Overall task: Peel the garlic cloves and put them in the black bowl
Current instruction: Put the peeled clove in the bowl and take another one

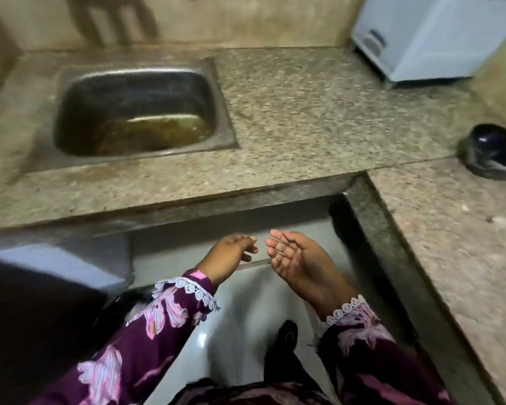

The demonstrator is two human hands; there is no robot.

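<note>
The black bowl [491, 152] sits on the granite counter [304, 112] at the far right edge of the view, blurred. I see no garlic cloves. My left hand [231, 255] and my right hand [298, 260] hang in front of me, below the counter's front edge and over the floor. Their fingertips point toward each other a short gap apart. Both hands hold nothing. The right palm is turned up with relaxed fingers. The left hand's fingers are loosely bent.
A steel sink [142, 109] with brown stained water is set in the counter at the left. A pale blue appliance [433, 36] stands at the back right. The counter turns a corner along the right side. A dark object [27, 317] fills the lower left.
</note>
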